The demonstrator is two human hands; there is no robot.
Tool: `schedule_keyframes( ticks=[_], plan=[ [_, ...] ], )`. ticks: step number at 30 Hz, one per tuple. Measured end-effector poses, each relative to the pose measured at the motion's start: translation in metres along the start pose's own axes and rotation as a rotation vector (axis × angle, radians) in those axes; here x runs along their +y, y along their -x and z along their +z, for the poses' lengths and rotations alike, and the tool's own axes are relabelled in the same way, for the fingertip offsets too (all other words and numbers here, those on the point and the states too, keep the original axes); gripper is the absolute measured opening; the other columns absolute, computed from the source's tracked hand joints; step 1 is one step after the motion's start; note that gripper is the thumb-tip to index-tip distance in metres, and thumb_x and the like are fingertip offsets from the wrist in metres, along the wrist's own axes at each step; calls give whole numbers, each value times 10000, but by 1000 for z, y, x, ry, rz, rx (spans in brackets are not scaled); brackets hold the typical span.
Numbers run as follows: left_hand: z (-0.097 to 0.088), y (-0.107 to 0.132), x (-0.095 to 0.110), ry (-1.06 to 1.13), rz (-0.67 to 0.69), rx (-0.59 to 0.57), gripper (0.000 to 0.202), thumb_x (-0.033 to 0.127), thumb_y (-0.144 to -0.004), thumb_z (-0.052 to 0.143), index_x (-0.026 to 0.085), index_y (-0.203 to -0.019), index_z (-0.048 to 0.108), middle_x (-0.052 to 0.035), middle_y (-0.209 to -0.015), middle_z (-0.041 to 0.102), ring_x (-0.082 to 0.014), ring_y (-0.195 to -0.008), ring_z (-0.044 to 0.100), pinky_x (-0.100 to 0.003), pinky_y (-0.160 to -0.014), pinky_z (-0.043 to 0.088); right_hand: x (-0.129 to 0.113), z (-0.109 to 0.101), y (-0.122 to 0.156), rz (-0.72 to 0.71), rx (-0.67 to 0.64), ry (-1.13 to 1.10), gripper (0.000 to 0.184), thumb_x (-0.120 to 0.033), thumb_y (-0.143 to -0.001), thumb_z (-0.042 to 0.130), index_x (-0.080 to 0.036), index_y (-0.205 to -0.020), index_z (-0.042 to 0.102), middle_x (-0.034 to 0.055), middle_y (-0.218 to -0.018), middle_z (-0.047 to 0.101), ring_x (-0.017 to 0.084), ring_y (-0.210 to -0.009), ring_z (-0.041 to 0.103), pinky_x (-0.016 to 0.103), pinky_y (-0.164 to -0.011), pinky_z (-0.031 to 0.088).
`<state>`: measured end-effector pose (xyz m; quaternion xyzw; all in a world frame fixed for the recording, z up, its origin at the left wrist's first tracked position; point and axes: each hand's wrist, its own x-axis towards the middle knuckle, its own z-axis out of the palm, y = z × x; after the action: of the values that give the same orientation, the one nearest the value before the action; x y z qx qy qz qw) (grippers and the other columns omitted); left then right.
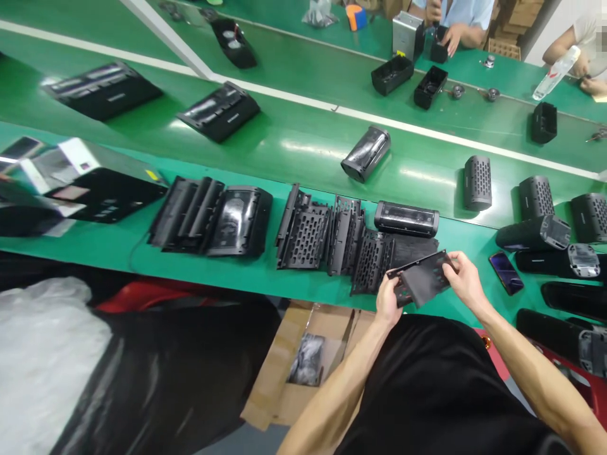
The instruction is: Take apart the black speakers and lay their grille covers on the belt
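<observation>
Both my hands hold one black perforated plastic panel [423,278] just above the near edge of the green bench [246,278]. My left hand [387,302] grips its lower left corner. My right hand [463,278] pinches its right end. Just beyond the panel lies a row of stacked black grille panels [332,237], and behind them a black speaker body [406,218] lies on its side.
A green conveyor belt [303,145] carries black speaker housings [366,153]. More speakers [535,199] and a phone [506,273] lie at right. Black trays [211,218] sit at left. A cardboard box [303,366] stands below. Other people's hands [450,35] work at the far side.
</observation>
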<state>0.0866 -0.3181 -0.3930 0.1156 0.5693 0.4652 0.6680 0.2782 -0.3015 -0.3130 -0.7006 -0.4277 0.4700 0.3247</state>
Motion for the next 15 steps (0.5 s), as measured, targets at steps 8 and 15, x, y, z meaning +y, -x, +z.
schedule_keyframes(
  ticks=[8,15],
  plan=[
    [5,5,2,-17,14,-140,513,498,-697,800,219,-1081,603,-29,-974,732,-232,-862,715,-388,-802,597,25,0,12,-54,151,137,244,-409,-910,558,-275,-1089,657,75,-1070,825,299,-1002,765,418,-932,566],
    [3,8,11,-196,48,-215,554,464,-695,865,235,-1120,591,-33,-1035,733,-213,-863,702,-361,-789,602,39,-33,2,110,122,-11,561,-612,-749,809,-227,-1136,681,133,-1110,762,300,-925,700,424,-784,578]
  ],
)
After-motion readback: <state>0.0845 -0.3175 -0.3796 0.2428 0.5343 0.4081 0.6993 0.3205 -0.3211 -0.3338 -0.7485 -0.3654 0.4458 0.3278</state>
